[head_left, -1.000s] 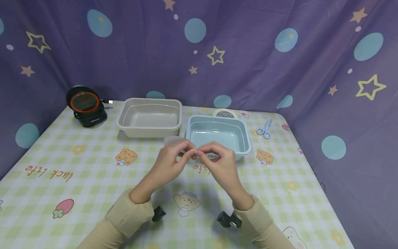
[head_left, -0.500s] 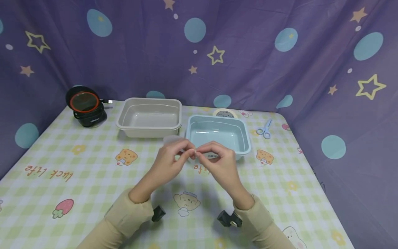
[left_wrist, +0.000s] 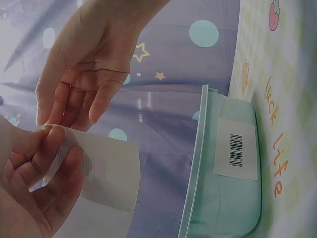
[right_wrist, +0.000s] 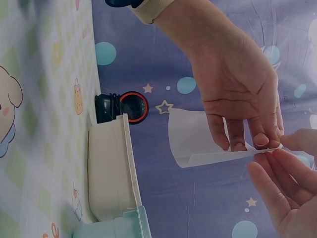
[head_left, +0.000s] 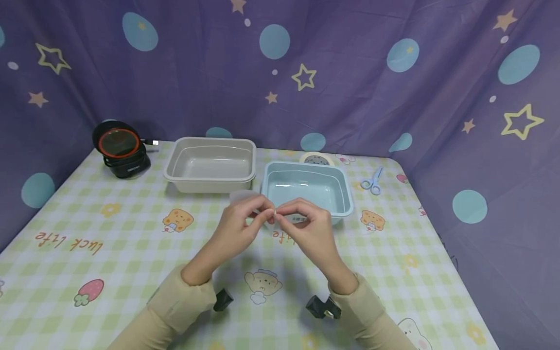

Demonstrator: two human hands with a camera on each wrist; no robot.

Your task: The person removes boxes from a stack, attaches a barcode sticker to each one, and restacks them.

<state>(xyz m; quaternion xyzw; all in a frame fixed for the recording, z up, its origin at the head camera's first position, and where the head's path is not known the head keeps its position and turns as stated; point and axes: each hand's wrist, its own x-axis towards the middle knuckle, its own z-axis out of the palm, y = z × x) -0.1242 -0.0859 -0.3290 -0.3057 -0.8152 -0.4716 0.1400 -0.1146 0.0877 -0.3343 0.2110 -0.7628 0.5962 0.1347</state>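
Both hands meet fingertip to fingertip in front of the light blue plastic bin (head_left: 344, 204). My left hand (head_left: 236, 226) pinches a thin white paper sheet (left_wrist: 111, 173) near one edge. Faint grey printing shows on it under the fingers in the left wrist view. The sheet spreads out beyond the left fingers, slightly curved, and in the head view mostly hides behind that hand. At the same edge, thumb and forefinger of my right hand (head_left: 310, 231) pinch the sheet's corner; in the right wrist view a narrow fold runs along that edge (right_wrist: 218, 157).
A grey plastic bin (head_left: 210, 186) stands left of the blue one, whose side carries a barcode label (left_wrist: 236, 149). Behind the blue bin lies a tape roll (head_left: 317, 155), and to its right blue scissors (head_left: 372, 183). A black corded device (head_left: 124, 163) sits at the back left.
The fingertips shift very slightly at the sheet's corner. The arms, bins and other things stay in place.
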